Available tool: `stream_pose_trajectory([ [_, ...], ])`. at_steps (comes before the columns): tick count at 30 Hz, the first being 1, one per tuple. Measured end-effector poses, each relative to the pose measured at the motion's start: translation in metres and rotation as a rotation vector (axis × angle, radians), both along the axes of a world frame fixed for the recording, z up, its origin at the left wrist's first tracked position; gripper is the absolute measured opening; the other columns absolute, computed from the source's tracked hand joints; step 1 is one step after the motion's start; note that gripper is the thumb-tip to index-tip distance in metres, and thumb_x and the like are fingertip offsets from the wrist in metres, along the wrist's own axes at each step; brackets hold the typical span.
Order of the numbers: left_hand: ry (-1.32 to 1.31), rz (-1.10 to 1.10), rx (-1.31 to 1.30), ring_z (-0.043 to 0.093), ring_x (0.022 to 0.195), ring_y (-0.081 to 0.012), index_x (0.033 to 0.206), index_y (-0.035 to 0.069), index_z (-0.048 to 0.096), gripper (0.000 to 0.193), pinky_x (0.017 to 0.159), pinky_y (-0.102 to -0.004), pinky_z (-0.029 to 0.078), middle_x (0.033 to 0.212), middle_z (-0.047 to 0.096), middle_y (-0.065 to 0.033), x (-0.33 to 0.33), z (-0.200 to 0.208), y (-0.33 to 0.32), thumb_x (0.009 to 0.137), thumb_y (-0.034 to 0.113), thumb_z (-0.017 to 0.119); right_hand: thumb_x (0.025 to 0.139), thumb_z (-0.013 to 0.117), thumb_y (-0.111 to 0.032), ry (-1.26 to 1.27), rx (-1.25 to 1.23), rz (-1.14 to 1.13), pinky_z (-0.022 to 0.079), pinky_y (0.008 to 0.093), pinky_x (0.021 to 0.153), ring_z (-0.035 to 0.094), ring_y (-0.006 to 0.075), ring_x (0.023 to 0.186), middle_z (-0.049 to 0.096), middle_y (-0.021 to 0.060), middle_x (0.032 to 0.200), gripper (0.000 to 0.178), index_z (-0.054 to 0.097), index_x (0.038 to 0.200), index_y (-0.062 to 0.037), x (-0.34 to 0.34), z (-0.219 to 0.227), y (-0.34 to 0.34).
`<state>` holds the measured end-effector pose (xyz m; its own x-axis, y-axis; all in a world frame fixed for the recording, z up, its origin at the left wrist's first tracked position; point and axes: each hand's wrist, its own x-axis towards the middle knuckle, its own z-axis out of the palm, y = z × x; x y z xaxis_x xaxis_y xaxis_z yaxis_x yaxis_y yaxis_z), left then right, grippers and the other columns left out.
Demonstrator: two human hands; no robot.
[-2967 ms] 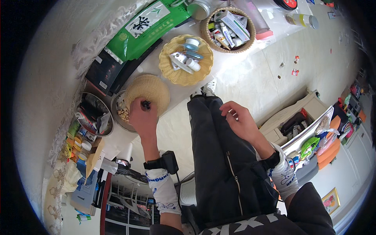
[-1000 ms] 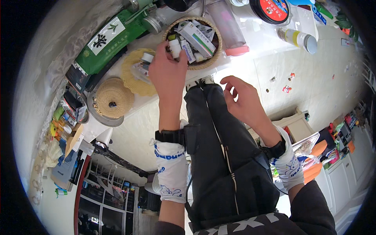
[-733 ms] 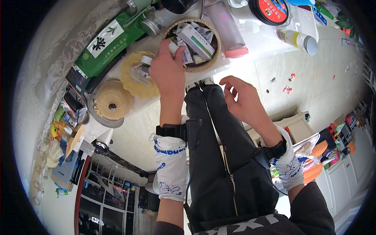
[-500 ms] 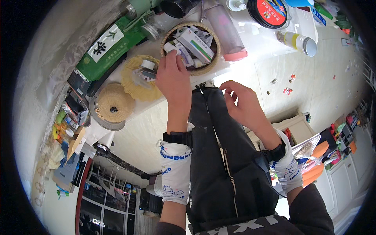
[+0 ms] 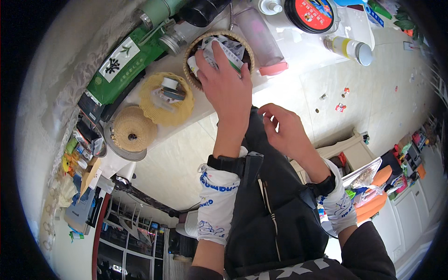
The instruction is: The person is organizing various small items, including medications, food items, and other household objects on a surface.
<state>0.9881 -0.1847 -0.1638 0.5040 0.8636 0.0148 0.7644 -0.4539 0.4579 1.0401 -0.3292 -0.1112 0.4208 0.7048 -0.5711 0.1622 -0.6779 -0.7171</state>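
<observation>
A round woven basket (image 5: pixel 251 56) at the top centre holds a white medicine box (image 5: pixel 232 55) and other small packages. My left hand (image 5: pixel 224 86) reaches over it, fingers spread across the packages and thumb beside the box's end. The hand covers part of the contents. A white bottle-like piece (image 5: pixel 192 64) lies by the basket's left side, next to my fingers. My right hand (image 5: pixel 287 128) hangs in front of the table edge, fingers loosely curled and a gap showing between them. Nothing is visible in it.
Left of the basket are a yellow woven tray (image 5: pixel 148 109) with small items, a straw lid (image 5: pixel 135 126) and a green package (image 5: pixel 114 67). To the right lie a clear pink-capped bottle (image 5: pixel 259 37), a red-topped tub (image 5: pixel 311 16) and a silver-lidded jar (image 5: pixel 347 49).
My left hand has moved right and farther over the basket, its fingers spreading across the box from beside the white piece. The right hand has barely moved. The view has shifted slightly.
</observation>
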Motion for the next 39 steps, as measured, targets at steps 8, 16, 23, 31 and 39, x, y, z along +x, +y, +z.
stream_pose_trajectory([
  [8,0.279,-0.212,-0.049,0.046,0.114,-0.0391,0.126,0.014,0.062,0.060,0.094,-0.0488,0.042,0.141,0.041,-0.0159,0.002,0.008,0.028,0.068,0.020,0.078,0.081,0.055,0.002,0.032,-0.004,0.017,0.052,0.0426,0.070,0.065,0.0358,0.077,0.066,0.0174,0.086,0.022,0.062,0.101,-0.0030,0.007,0.008,0.000],
  [16,0.251,-0.417,-0.108,0.045,0.115,-0.0382,0.120,0.014,0.066,0.049,0.097,-0.0473,0.040,0.136,0.042,-0.0152,-0.016,0.001,0.032,0.072,0.004,0.071,0.082,0.055,0.001,0.029,0.000,-0.006,0.052,0.0419,0.069,0.065,0.0346,0.077,0.066,0.0162,0.084,0.022,0.062,0.102,-0.0030,0.003,-0.001,-0.012],
  [23,0.177,-0.427,-0.085,0.047,0.113,-0.0417,0.118,0.010,0.065,0.046,0.095,-0.0462,0.045,0.134,0.041,-0.0192,-0.030,0.004,0.033,0.075,-0.007,0.063,0.083,0.055,0.001,-0.004,0.072,-0.059,0.052,0.0397,0.068,0.065,0.0324,0.073,0.066,0.0158,0.084,0.026,0.062,0.108,-0.0034,-0.002,-0.012,-0.011],
  [31,0.004,-0.238,-0.154,0.052,0.111,-0.0390,0.120,0.015,0.066,0.055,0.095,-0.0442,0.045,0.129,0.043,-0.0193,-0.061,0.027,0.027,0.072,-0.009,0.066,0.085,0.059,0.000,0.139,0.043,-0.211,0.051,0.0335,0.062,0.062,0.0228,0.064,0.068,0.0119,0.091,0.038,0.057,0.123,-0.0024,0.001,-0.001,0.018],
  [39,-0.067,-0.129,-0.317,0.054,0.105,-0.0340,0.116,0.016,0.070,0.054,0.090,-0.0406,0.048,0.129,0.045,-0.0166,-0.100,0.038,0.001,0.069,-0.010,0.066,0.084,0.072,-0.007,0.166,0.041,-0.159,0.050,0.0302,0.062,0.060,0.0176,0.064,0.067,0.0096,0.089,0.038,0.060,0.120,-0.0026,-0.025,0.008,0.028],
])
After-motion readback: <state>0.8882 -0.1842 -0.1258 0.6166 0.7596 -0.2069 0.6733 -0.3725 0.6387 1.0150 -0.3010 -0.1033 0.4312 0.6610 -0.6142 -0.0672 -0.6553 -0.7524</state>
